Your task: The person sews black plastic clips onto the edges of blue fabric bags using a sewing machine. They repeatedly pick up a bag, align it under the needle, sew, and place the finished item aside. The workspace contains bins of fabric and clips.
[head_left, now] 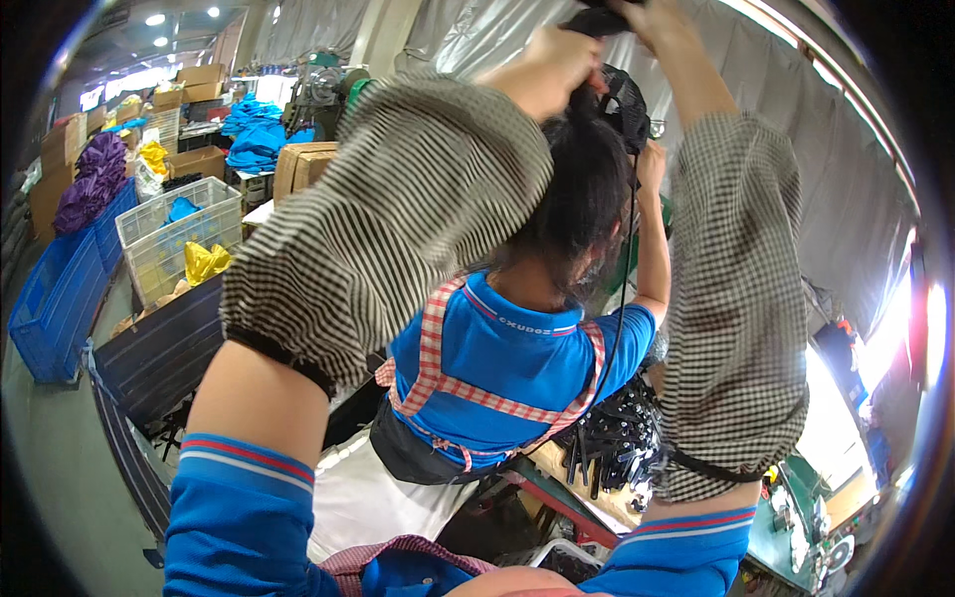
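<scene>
Both my arms, in checked oversleeves, reach up over a co-worker seen from behind. My left hand (559, 68) is closed on a black strap (597, 20) above the co-worker's head. At the upper edge my right hand (657, 22) is closed on the other end of that strap, partly cut off by the picture's edge. Below the strap, a black mesh cap-like headgear (625, 107) sits on the co-worker's dark hair, and a thin black cable (622, 308) runs down the back from it. The co-worker's raised hand (652, 167) is beside the headgear.
The co-worker (497, 338), in a blue shirt, stands close in front of me. Many black parts (612, 438) lie on a workbench to the right. Crates stand at left: a white one (179, 234) and a blue one (65, 298). Blue cloth (257, 129) is piled behind.
</scene>
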